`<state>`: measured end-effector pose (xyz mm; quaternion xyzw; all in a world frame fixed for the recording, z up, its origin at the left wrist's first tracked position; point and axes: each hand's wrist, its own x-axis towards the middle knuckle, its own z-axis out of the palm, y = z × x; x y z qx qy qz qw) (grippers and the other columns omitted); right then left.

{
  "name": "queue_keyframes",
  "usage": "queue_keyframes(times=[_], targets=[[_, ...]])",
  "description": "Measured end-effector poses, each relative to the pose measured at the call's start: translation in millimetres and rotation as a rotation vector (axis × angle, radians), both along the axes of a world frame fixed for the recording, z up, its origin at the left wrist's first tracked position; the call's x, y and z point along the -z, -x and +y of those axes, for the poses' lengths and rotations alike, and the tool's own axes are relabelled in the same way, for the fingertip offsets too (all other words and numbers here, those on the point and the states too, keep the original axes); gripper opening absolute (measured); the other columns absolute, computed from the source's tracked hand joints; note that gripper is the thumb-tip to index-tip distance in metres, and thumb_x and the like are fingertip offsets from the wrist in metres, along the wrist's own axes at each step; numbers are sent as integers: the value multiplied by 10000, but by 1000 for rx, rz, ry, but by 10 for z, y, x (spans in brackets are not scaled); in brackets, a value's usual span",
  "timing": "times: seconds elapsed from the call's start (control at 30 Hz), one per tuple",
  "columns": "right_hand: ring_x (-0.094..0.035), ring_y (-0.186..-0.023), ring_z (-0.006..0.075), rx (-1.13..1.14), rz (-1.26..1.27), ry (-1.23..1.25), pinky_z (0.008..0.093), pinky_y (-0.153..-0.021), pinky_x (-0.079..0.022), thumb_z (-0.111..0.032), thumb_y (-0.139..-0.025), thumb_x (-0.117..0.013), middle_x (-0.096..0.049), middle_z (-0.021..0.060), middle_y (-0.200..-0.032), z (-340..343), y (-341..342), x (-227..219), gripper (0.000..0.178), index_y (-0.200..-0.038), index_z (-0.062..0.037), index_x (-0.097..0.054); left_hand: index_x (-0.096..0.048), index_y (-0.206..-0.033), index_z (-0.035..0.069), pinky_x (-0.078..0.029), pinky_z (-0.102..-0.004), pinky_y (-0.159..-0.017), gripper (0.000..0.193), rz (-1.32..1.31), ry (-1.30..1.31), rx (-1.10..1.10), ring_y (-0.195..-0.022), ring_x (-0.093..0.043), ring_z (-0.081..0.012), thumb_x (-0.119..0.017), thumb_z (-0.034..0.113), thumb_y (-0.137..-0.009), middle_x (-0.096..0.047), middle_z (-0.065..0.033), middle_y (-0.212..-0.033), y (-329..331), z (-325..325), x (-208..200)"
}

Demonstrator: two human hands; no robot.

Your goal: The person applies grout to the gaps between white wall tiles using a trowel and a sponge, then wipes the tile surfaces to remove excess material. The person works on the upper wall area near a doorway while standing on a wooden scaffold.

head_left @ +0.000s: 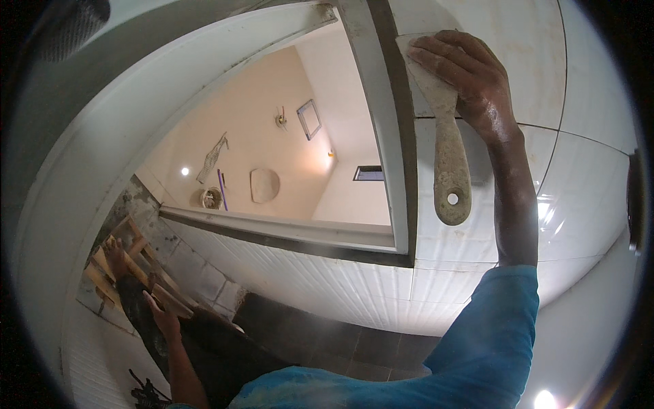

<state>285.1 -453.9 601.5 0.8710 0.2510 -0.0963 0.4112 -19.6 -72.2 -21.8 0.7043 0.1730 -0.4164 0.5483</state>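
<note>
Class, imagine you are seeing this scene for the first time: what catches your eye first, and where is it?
The right hand, raised at upper right, presses a worn putty knife flat against the white wall tiles beside a grey window frame. At lower left, the left hand hangs near a wooden ladder.

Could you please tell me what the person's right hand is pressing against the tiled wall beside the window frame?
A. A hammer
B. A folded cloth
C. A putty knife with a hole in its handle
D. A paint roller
C: the right hand presses the blade of a putty knife flat on the white tiled wall next to the window frame, and its smeared handle with a hole hangs downward.
</note>
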Motion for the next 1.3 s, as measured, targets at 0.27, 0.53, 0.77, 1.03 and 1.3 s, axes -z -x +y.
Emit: queue_keyframes(times=[0.27,0.53,0.77,1.03,1.3], targets=[[-692,-1004,215,149,-202,-257,395,-873,-575,-207,-875,-763,-739,54,-1082,251,-57,106,252,-1114,-132,-737,-108,-1580,44,-277,-497,-1194,1054,-81,-71,63,-1471,-250,-409,-454,760,-888,-211,-256,-1600,33,-7,36],[-713,-817,162,509,-667,-423,322,-731,-558,-268,-849,-792,-752,119,-880,260,58,285,318,-1017,-3,-739,-100,-1585,58,-288,-501,-1182,1080,-75,17,12,-1462,-259,-430,-434,794,-869,-225,-268,-1593,81,-7,126],[-725,-747,184,401,-570,-369,344,-713,-576,-290,-856,-771,-750,125,-822,177,39,374,311,-973,-3,-750,-104,-1587,68,-315,-507,-1165,1120,-64,-4,27,-1453,-284,-428,-441,827,-836,-249,-273,-1583,81,3,117],[-720,-642,202,375,-591,-308,353,-658,-584,-296,-849,-776,-735,127,-730,142,104,384,295,-917,-10,-748,-101,-1591,91,-329,-521,-1156,1086,-46,-16,14,-1444,-300,-434,-409,824,-852,-259,-279,-1576,79,-8,167],[-717,-686,170,169,-641,-220,311,-644,-574,-220,-871,-755,-726,96,-774,98,285,534,248,-977,-19,-654,-109,-1591,95,-351,-524,-1145,1082,-52,-27,37,-1439,-304,-442,-402,828,-850,-270,-282,-1570,64,0,135]])
